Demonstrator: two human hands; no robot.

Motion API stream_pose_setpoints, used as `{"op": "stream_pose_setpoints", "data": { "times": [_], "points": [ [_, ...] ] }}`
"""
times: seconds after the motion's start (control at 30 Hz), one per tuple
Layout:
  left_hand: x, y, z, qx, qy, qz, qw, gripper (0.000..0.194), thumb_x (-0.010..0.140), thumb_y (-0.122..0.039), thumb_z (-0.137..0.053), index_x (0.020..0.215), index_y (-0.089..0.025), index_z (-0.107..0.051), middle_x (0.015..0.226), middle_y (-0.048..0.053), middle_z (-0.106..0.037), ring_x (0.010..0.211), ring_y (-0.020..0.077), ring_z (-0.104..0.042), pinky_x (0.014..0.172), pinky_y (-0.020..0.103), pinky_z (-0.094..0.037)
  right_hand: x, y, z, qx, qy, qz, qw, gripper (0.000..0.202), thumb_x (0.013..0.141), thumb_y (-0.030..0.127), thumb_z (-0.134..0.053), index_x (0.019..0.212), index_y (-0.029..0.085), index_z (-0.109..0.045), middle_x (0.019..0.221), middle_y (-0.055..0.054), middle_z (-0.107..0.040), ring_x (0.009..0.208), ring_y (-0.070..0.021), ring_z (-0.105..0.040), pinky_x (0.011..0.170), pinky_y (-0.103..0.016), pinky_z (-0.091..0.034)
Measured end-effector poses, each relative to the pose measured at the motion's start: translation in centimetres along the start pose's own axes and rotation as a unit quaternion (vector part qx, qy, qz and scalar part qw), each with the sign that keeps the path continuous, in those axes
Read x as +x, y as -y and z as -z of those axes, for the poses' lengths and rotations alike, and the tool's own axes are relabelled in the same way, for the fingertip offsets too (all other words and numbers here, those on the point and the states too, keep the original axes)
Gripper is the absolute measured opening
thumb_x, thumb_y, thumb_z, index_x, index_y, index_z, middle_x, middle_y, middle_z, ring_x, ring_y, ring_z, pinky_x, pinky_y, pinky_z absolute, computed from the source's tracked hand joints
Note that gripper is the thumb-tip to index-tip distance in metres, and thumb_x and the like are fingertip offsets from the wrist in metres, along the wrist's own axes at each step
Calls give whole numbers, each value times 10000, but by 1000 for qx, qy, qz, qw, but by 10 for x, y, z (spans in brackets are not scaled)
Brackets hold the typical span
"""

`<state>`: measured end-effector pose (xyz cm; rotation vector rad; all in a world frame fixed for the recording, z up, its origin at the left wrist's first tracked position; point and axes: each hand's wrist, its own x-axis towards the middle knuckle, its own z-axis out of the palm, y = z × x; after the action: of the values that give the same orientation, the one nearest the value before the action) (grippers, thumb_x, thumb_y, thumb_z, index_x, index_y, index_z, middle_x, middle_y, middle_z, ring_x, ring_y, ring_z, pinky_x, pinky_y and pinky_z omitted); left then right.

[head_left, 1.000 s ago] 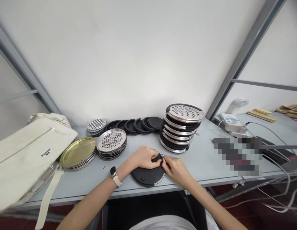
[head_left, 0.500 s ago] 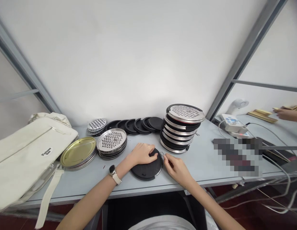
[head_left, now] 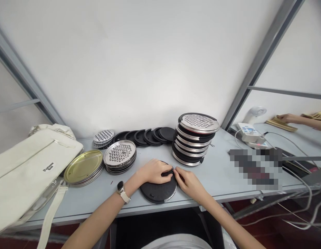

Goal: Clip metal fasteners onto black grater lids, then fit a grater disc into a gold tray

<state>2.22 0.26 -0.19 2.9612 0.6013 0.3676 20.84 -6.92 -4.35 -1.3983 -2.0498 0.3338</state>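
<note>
A black round disc (head_left: 159, 192) with a thin metal rim lies near the table's front edge. My left hand (head_left: 156, 172) presses down on its upper part, fingers curled and gripping it near the right rim. At that same rim my right hand (head_left: 185, 180) pinches a thin wire piece (head_left: 173, 168), mostly covered by the fingertips. Behind the hands stands a tall stack of round graters (head_left: 199, 121) with black rims. To the left is a lower pile of metal grater discs (head_left: 121, 152).
A white bag (head_left: 33, 166) and gold-coloured round plates (head_left: 84, 166) lie at the left. Black rings (head_left: 139, 137) and small grater discs (head_left: 103, 136) line the wall. At the right are a white device (head_left: 249, 131), cables and another person's hand (head_left: 286, 118) on wooden pieces.
The black disc has shifted slightly toward me. My right fingertips have brought the wire against the disc's rim, closer to my left hand. The other person's hand has moved left.
</note>
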Motion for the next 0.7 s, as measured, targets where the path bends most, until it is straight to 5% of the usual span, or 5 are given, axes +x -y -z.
{"op": "stream_pose_setpoints", "data": {
  "times": [0.27,0.47,0.57,0.7],
  "points": [
    [1,-1,0,11,-3,23,1000,185,851,-325,-527,723,-192,-528,676,-8,-628,602,138,-582,540,290,-286,-1,3,2,28,21,5,999,266,940,242,-381,678,210,-415,557,40,-449,489,-107,-393,500,-229,-294],
    [1,-5,3,27,1,61,998,230,841,-375,-543,989,-203,-513,695,-7,-634,606,181,-602,545,278,-304,-2,4,1,38,23,-1,999,262,926,236,-397,665,208,-396,550,52,-417,485,-97,-388,499,-226,-280],
    [1,-6,6,19,10,45,999,289,867,-360,-507,1121,-222,-496,736,-5,-649,646,187,-619,562,269,-320,-2,3,1,38,23,-1,999,251,920,231,-403,670,206,-416,543,51,-426,480,-98,-393,494,-227,-283],
    [0,-4,5,2,11,6,1000,171,890,-321,-476,1027,-241,-542,794,-2,-666,685,168,-619,584,257,-327,-2,4,2,33,21,3,999,245,918,230,-404,679,203,-449,547,41,-463,480,-100,-411,488,-225,-292]
  ]
}}
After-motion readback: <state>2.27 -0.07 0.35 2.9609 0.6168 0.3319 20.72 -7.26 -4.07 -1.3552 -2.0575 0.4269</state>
